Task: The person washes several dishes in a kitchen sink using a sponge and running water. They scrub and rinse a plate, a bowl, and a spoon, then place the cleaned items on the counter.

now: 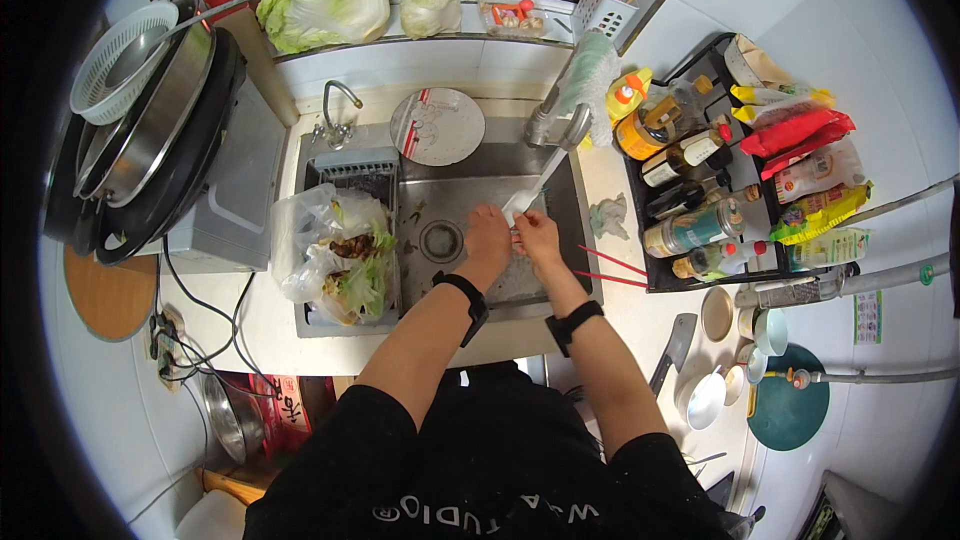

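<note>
Over the stainless steel sink (510, 292), my left hand (487, 241) and my right hand (537, 240) meet close together. Both hold a small white spoon (519, 204), partly hidden by my fingers. Water (552, 167) runs onto it from the tilted spout of the metal faucet (574, 127). To the left of my hands is the sink drain (441, 241), with food scraps near it. A round plate (438, 127) with a red stripe and a drawing leans on the sink's back edge.
At the sink's left, plastic bags of vegetable scraps (352, 262) lie before a grey drainer basket (356, 165). Red chopsticks (611, 266) cross the right rim beside a rag (609, 217). Rightward stand a black rack (649, 240) of bottles, a cleaver (675, 349) and bowls (703, 399). Pans (161, 135) are stacked left.
</note>
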Demonstrator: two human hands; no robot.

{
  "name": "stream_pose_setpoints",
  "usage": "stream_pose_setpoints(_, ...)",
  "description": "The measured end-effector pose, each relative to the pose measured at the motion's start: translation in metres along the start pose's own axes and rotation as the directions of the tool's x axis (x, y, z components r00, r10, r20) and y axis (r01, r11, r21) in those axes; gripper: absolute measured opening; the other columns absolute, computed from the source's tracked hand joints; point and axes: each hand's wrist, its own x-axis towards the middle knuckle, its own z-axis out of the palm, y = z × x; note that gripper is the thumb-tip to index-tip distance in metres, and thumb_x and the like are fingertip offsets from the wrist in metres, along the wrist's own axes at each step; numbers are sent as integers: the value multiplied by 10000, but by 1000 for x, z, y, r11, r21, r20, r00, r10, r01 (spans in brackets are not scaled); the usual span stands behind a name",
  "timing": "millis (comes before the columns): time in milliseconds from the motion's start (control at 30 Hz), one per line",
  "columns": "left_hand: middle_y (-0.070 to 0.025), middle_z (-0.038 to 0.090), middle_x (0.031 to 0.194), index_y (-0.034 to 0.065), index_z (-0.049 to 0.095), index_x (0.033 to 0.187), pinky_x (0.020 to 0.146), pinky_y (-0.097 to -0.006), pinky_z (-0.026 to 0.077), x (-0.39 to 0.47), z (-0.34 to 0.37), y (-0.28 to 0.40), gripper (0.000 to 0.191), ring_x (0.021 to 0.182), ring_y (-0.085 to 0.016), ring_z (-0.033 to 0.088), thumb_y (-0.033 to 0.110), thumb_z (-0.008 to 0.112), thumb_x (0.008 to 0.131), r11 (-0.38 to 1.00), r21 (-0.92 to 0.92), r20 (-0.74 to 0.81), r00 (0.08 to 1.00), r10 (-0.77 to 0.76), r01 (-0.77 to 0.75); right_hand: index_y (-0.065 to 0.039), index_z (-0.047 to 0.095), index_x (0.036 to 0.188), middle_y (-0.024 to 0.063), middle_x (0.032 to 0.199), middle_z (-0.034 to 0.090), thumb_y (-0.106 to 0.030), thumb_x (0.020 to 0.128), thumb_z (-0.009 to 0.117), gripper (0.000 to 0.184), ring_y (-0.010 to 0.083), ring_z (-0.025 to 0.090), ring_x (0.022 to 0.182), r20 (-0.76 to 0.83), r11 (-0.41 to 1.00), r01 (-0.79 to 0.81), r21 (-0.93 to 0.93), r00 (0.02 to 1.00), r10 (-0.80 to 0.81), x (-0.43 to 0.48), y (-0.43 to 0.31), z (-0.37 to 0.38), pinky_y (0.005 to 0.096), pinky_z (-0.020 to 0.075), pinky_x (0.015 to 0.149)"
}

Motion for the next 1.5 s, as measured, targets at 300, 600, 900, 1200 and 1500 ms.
stream_pose_setpoints(300, -158, 423, 1118, -25, 430, 1071, 761, -263, 516, -9, 4, -2, 458, 1082, -281, 427, 166, 674, 734, 994, 64, 79, 992, -98, 93, 26, 580, 795, 37, 640, 562, -60, 779, 542, 94, 116, 512, 548, -199, 996, 41, 82, 980, -24, 15, 28, 19, 267, 402, 488)
stream_pose_setpoints(600, -159, 462, 1079, -27, 420, 1075, 745, -263, 516, 1, 14, 10, 433, 1043, -287, 488, 140, 652, 749, 964, -119, 16, 971, -239, 239, 17, 644, 889, 10, 734, 590, -73, 800, 552, 157, 94, 499, 624, -5, 976, -12, 215, 1000, 14, 19, 20, 4, 244, 405, 552)
stream_pose_setpoints(900, -173, 485, 1138, 43, 371, 1204, 576, -504, 565, 26, 41, 2, 387, 939, -352, 575, -7, 447, 828, -330, -677, 736, 610, -294, 658, -1, 645, 924, 104, 873, 658, -110, 869, 512, 181, 195, 612, 791, -264, 957, 253, -144, 922, -283, 53, 51, -37, 280, 456, 746)
stream_pose_setpoints(1200, -100, 410, 1259, 208, 267, 1316, 788, -560, 496, 15, 74, -13, 601, 1140, -323, 450, -33, 485, 811, -458, -783, 607, 677, -415, 422, -27, 652, 854, 161, 878, 614, -20, 731, 535, 170, 339, 585, 843, 124, 449, 475, -757, 779, -615, 66, 64, -49, 387, 477, 757)
stream_pose_setpoints(1500, -114, 418, 1238, 193, 260, 1320, 796, -530, 487, 13, 88, -25, 561, 1088, -331, 474, -7, 478, 844, -564, -761, 604, 667, -436, 320, -10, 611, 835, 147, 883, 564, -25, 719, 540, 136, 333, 561, 841, 596, 182, 707, -684, 685, -419, 41, 55, -30, 404, 472, 750)
